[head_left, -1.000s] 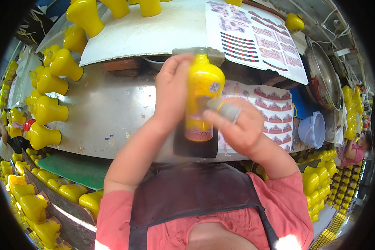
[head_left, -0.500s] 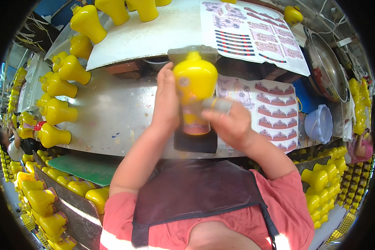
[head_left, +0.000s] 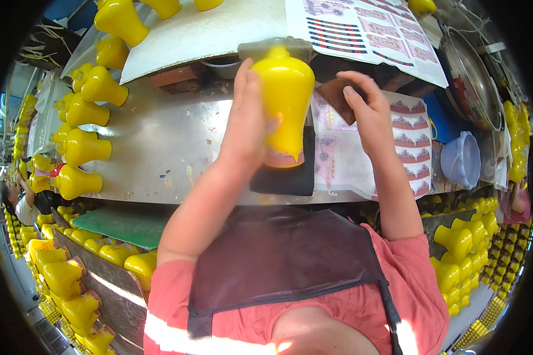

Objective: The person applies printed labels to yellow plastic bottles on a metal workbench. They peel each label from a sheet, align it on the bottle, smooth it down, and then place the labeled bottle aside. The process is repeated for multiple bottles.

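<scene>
A glossy yellow vase (head_left: pixel 285 89) lies in front of me with its neck pointing away. A pinkish patterned band (head_left: pixel 284 160) rings its foot. My left hand (head_left: pixel 247 118) holds the vase along its left side, its fingers toward the shoulder. Right of the vase, my right hand (head_left: pixel 370 112) pinches a flat brown scraper (head_left: pixel 336 100), apart from the vase and above a decal sheet (head_left: pixel 414 136). Beneath the vase is a dark pad (head_left: pixel 287 184), and behind the neck is a grey block (head_left: pixel 251 49).
Yellow vases (head_left: pixel 77 182) line the left of the metal table (head_left: pixel 160 136). Across the back are a white board (head_left: pixel 207 29) and another decal sheet (head_left: pixel 337 29). At right stand a pale blue bucket (head_left: pixel 461 160) and a metal basin (head_left: pixel 465 77). Crates of vases flank me.
My right hand has drawn away from the vase to the right with the scraper. The vase has turned, and plain yellow now faces me where patterned decal showed.
</scene>
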A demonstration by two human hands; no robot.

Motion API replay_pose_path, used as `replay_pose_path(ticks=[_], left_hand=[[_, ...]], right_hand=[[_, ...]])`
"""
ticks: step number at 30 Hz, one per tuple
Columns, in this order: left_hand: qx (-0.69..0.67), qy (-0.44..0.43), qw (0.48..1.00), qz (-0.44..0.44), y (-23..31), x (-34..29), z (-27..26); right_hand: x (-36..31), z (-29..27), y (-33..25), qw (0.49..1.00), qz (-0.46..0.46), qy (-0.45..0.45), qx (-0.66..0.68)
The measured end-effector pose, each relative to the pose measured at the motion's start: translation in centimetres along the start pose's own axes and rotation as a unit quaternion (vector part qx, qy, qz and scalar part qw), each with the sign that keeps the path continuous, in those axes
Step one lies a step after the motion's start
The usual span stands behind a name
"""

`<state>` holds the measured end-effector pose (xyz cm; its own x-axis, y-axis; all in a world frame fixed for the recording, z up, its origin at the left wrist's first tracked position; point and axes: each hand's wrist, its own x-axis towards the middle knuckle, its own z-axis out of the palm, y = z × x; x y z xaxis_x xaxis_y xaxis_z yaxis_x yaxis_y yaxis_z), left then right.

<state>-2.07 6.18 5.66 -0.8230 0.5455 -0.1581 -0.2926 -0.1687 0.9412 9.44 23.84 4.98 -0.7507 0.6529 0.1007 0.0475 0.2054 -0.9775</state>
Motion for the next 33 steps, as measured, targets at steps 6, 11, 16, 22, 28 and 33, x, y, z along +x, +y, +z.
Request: replay_pose_path(ticks=[6,11,16,22,28,33], left_hand=[[-0.162,-0.082,0.978,-0.098,-0.2,2.2,-1.1],[-0.035,-0.029,0.999,-0.004,-0.6,1.0,-1.6],[-0.106,-0.071,0.992,-0.023,-2.5,2.2,-1.3],[-0.019,-0.038,0.999,0.033,-2.3,0.8,-1.6],[0.016,-0.053,0.998,0.018,-2.0,0.1,-1.0],[-0.009,-0.063,0.998,0.022,-2.6,0.3,-1.6]], right_hand=[[0.1,3.4,1.4,0.975,0.118,-0.158,0.107],[-1.2,1.8,-0.8,0.972,0.131,-0.194,0.018],[-2.3,0.1,-1.8,0.968,0.154,-0.198,0.018],[0.9,-6.0,1.4,0.967,0.008,0.142,-0.213],[4.2,-10.5,2.5,0.870,0.004,0.166,-0.465],[5.4,-11.4,4.5,0.832,-0.072,0.194,-0.515]])
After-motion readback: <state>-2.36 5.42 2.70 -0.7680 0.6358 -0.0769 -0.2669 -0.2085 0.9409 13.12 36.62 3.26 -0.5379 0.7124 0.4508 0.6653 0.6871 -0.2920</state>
